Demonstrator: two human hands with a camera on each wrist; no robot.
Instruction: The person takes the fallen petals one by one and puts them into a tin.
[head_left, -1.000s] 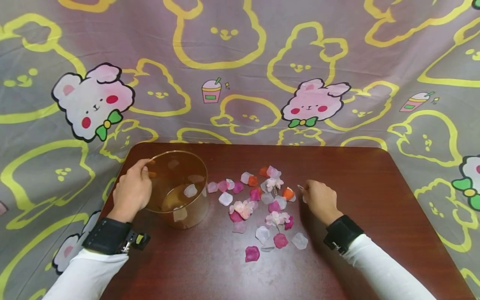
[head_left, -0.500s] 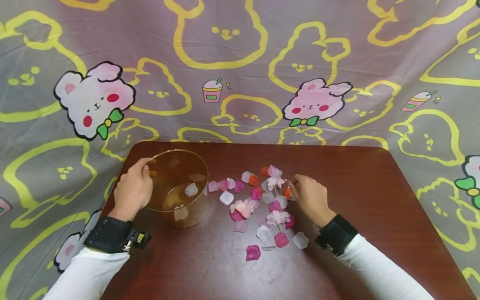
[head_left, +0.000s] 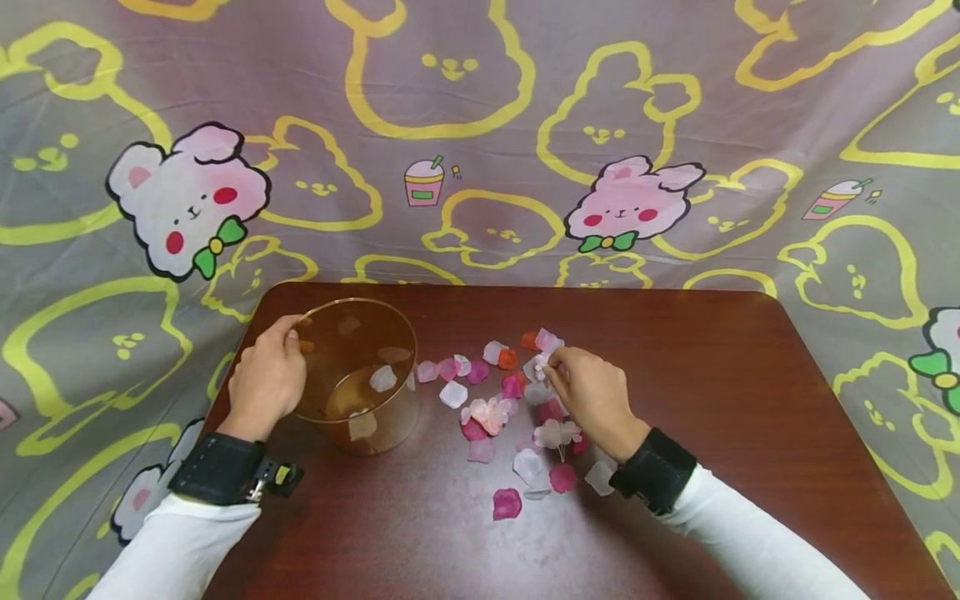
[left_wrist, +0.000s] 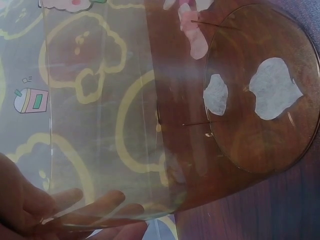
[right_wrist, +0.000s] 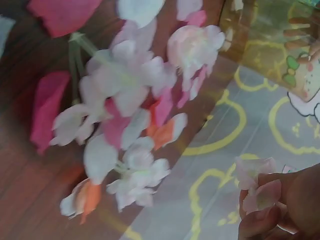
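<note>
Since a second ago the right hand [head_left: 592, 398] has been moved leftward across the table [head_left: 750, 375], from the bare wood at the right of the scattered petals [head_left: 517, 417] to a place over their far right part. Its fingers [right_wrist: 265, 220] are curled, and pale pink petals [right_wrist: 257, 187] are pinched between thumb and fingertips, lifted clear of the wood in the right wrist view. Just below and left of the fingertips a small white blossom [head_left: 542, 367] is seen, with an orange petal [head_left: 507, 359] a little further left; more pink, white and red petals lie near and left of the hand, some partly hidden under it. The left hand [head_left: 266, 383] has been kept where it was, its fingers wrapped round the left wall of the clear amber bowl [head_left: 360, 379], which stands upright near the left edge of the table, well apart from the right hand. Two white petals [left_wrist: 272, 90] are seen lying on the bowl's bottom. A cartoon-printed cloth [head_left: 480, 125] is hung behind the table.
</note>
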